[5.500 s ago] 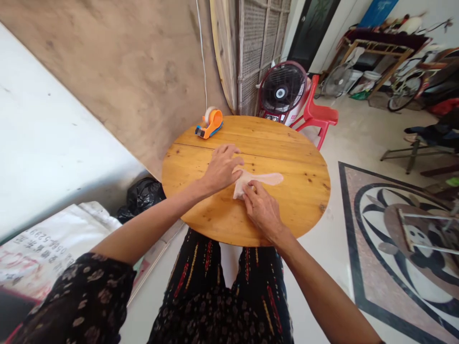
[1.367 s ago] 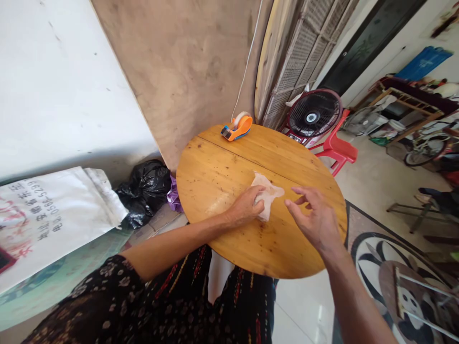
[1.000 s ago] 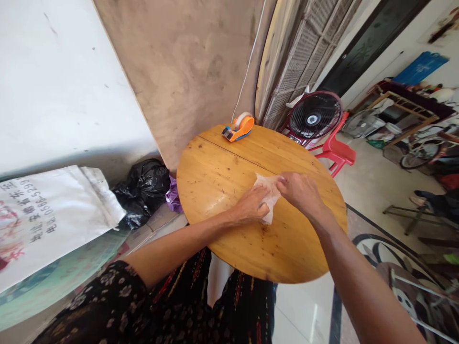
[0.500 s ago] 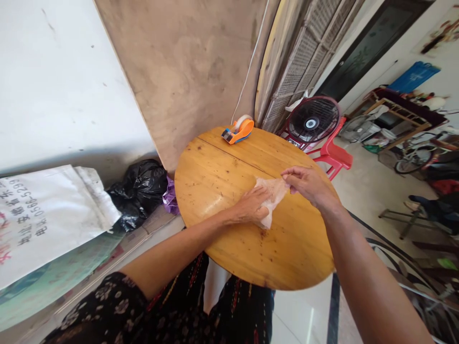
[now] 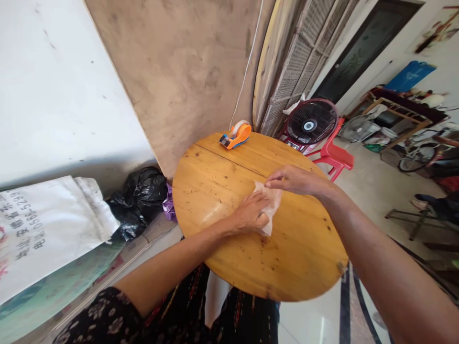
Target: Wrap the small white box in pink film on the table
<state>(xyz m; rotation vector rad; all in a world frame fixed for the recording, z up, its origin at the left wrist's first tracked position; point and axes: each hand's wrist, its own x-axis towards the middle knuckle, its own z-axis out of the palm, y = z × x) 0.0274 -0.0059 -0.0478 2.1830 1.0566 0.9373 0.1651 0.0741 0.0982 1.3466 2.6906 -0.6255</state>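
Note:
A thin, see-through whitish sheet [image 5: 274, 203], either plastic or paper, lies crumpled on the round wooden table [image 5: 304, 253]. Across its left part rests my left hand [image 5: 251, 212], pressing it down with fingers stretched out. My right hand [image 5: 292, 180] is at the far right edge of the sheet, thumb and fingertips pinched together on it. Part of the sheet is hidden beneath my left hand.
Near the table's far edge stands an orange and blue tape dispenser [image 5: 235, 135] with a roll of tape. Beyond are a fan [image 5: 310, 123] and a red plastic chair [image 5: 333, 155]. Black bags [image 5: 143, 191] and a white sack [image 5: 53, 222] lie to the left.
My right hand has moved left toward my left hand, carrying the sheet's right edge inward. The sheet now looks narrower. My left hand stays on it.

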